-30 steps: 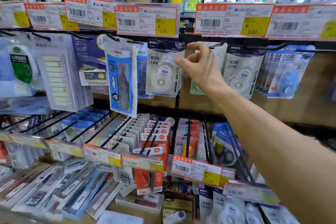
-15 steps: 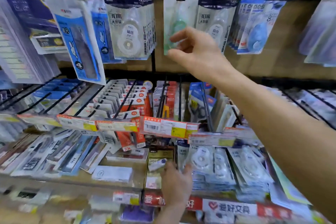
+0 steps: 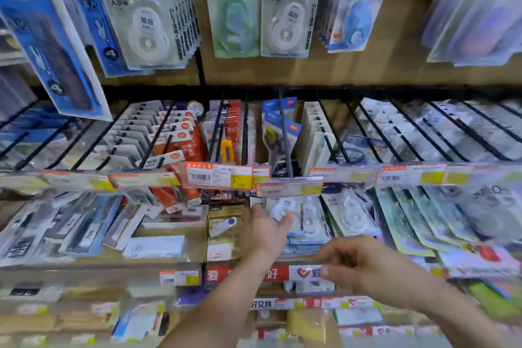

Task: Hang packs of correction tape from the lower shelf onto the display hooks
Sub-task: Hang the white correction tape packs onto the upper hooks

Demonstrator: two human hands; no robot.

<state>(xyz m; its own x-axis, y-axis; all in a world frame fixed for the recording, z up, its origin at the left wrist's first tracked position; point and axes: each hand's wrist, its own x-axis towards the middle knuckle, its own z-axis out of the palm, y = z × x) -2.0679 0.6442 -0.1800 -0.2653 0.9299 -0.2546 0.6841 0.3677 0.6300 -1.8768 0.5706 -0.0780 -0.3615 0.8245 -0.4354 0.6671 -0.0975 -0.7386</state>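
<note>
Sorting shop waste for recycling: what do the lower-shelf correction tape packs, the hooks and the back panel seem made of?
Correction tape packs: clear glossy plastic over printed card, going by glare and the see-through front. Hooks: thin black rods, probably coated metal wire. Back panel: matt tan board, possibly wood or laminate.

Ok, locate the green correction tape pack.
Head view, top row near centre: the translucent green correction tape pack hangs between the thick stack of white tape packs on its left and the thinner white-tape stack on its right.
</note>
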